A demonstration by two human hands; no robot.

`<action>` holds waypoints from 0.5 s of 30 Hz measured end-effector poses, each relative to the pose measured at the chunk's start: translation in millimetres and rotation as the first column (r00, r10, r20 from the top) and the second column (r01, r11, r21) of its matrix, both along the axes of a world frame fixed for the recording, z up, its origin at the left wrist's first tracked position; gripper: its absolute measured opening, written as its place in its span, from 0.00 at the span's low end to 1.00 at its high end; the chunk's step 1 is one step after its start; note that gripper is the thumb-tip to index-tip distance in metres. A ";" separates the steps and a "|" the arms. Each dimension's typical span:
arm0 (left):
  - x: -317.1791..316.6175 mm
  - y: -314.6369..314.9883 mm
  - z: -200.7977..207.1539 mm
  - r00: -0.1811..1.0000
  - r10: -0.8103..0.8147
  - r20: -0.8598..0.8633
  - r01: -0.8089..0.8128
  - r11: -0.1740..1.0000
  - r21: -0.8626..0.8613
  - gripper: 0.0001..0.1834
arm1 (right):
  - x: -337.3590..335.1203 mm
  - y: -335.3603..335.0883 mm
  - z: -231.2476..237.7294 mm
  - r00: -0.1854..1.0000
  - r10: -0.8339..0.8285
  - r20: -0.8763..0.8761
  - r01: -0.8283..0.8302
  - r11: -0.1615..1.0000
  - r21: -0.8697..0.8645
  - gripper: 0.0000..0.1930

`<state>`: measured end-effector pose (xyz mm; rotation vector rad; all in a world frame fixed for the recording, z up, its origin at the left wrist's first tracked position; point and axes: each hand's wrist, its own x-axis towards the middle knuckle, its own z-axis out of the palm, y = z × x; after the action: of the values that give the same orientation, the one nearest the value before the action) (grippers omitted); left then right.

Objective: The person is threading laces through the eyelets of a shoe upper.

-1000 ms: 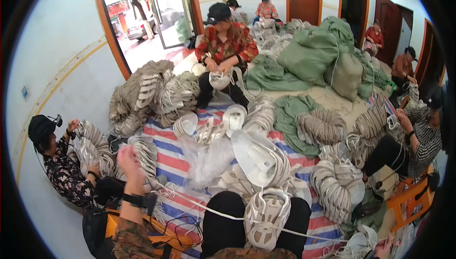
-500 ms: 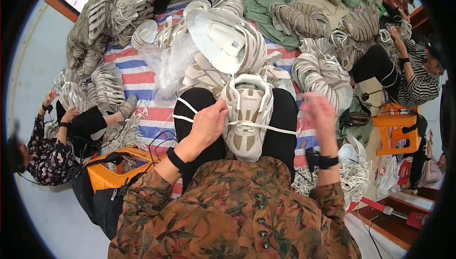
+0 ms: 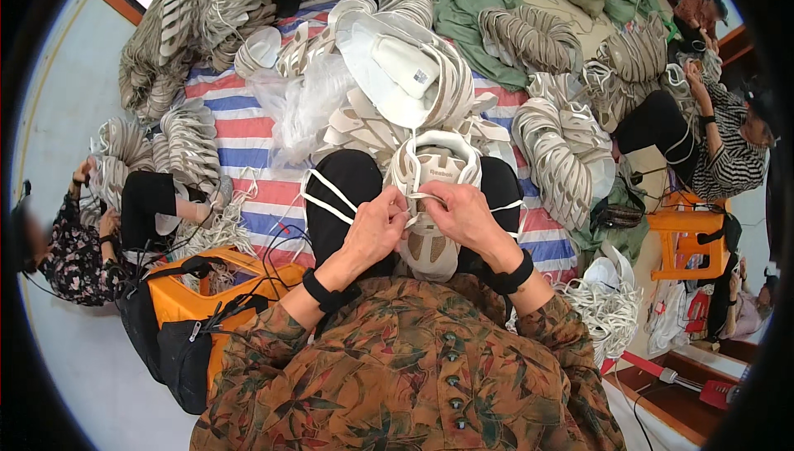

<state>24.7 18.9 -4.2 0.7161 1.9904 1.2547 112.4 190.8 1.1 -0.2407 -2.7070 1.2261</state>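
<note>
A beige and white shoe upper (image 3: 431, 257) rests between my knees, its toe toward me and its collar away. My left hand (image 3: 374, 227) is closed in a pinch at the left side of the lacing. From the right, my right hand (image 3: 468, 218) reaches over the upper and pinches a white shoelace (image 3: 423, 196) near the eyelets below the tongue. Both sets of fingertips nearly meet there and cover part of the lacing. A loose loop of lace (image 3: 325, 187) lies over my left knee, and another stretch crosses my right knee.
Stacked shoe uppers (image 3: 405, 70) stand just beyond my knees on a striped sheet (image 3: 240, 132). Loose white laces (image 3: 602, 306) are heaped at my right. An orange stool (image 3: 186, 292) with a black bag is at my left. Co-workers sit at both sides.
My right hand has come in from the right to the lacing and now grips the lace. My left hand has shifted slightly toward the middle. The view has tilted a little.
</note>
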 end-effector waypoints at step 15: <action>-11.0 5.5 -5.4 0.945 -0.020 0.327 0.012 1.000 0.027 0.10 | -6.1 2.2 -12.6 0.986 0.096 0.138 -0.101 0.994 0.031 0.09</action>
<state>13.7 24.4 -9.6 0.4957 1.6968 1.2969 106.4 193.0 -11.5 -0.1942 -2.8883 1.2246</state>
